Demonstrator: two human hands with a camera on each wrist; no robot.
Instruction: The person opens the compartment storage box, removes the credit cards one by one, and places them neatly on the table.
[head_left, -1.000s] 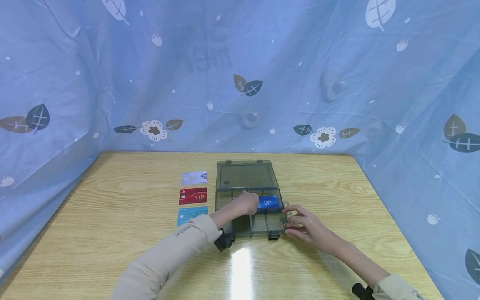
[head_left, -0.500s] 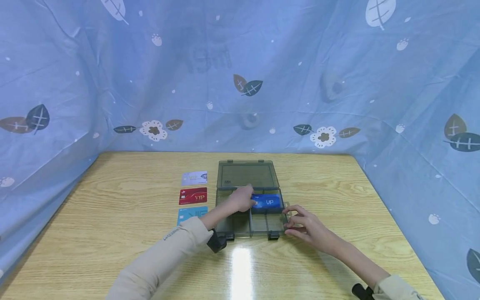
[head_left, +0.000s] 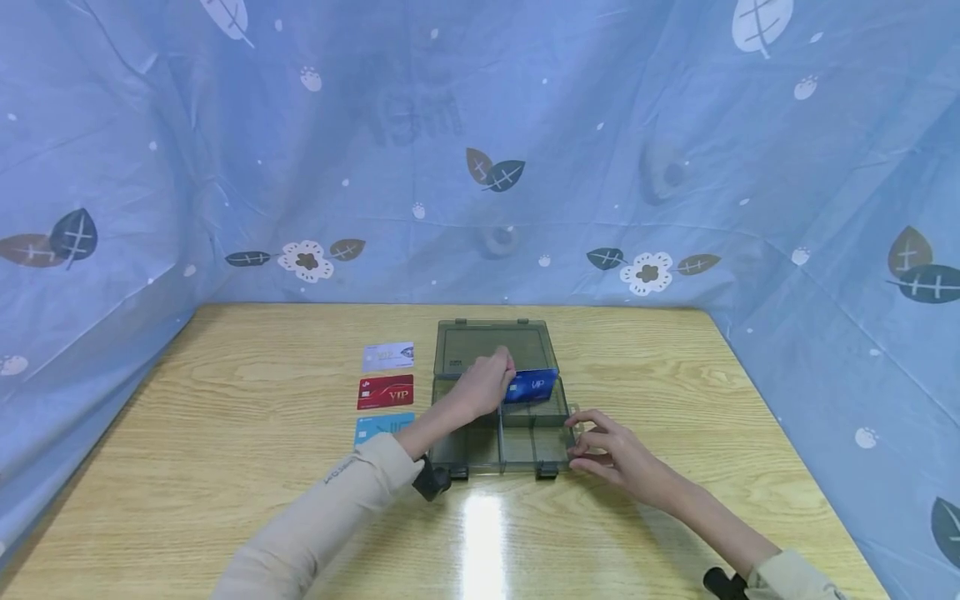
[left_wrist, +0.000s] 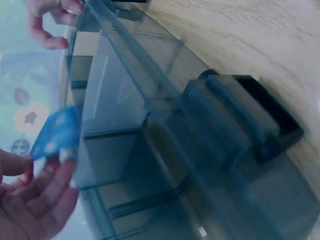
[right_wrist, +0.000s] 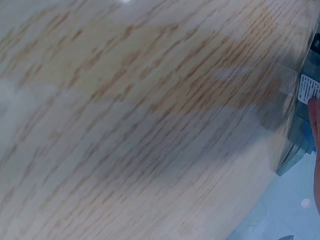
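Observation:
A blue VIP card (head_left: 534, 387) is raised, tilted, over the back right part of a smoky clear compartment box (head_left: 517, 448). My left hand (head_left: 483, 387) pinches its left end; in the left wrist view the thumb and fingers meet on the card (left_wrist: 56, 131). The box's lid (head_left: 495, 347) lies folded back behind it. My right hand (head_left: 611, 452) rests its bent fingertips against the box's right side. In the right wrist view, only part of that hand (right_wrist: 316, 135) shows, beside a white label on the box.
Left of the box lie a silver card (head_left: 388, 356), a red card (head_left: 386, 392) and a light blue card (head_left: 381, 427) in a column, the last partly covered by the left sleeve. A patterned blue cloth (head_left: 570, 150) stands behind the wooden table (head_left: 247, 400).
My left hand has taken hold of the blue card's left end and raised it out of its compartment, moving away toward the lid. The right hand has stayed at the box's side.

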